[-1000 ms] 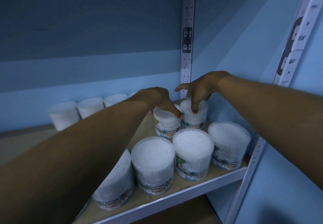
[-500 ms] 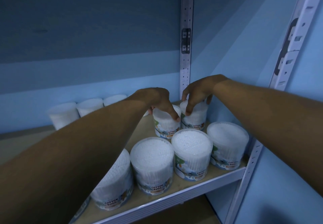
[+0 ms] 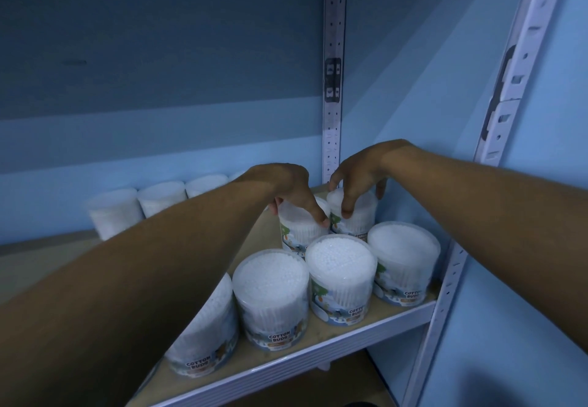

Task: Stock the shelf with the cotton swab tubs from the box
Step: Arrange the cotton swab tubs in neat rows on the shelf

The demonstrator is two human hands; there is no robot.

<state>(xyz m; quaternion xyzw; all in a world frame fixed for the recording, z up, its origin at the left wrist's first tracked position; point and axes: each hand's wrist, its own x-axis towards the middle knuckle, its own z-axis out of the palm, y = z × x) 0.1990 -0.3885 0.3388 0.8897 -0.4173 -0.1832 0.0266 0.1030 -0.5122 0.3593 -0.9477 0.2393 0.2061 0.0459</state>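
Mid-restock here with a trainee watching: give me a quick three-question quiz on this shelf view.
1. True or false: the right hand grips the top of the tub by the rear upright.
2. How many tubs stand fully in view in the front row, clear of the left arm?
3. Which does the left hand hold? A) the tub beside the rear-upright tub B) the front right tub C) the shelf edge

Key: 1 true; 2 three; 3 A

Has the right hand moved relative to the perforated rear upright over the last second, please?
Yes. The right hand has dropped onto the back-right tub and curled round its lid; the forefinger that reached across the rear upright has withdrawn.
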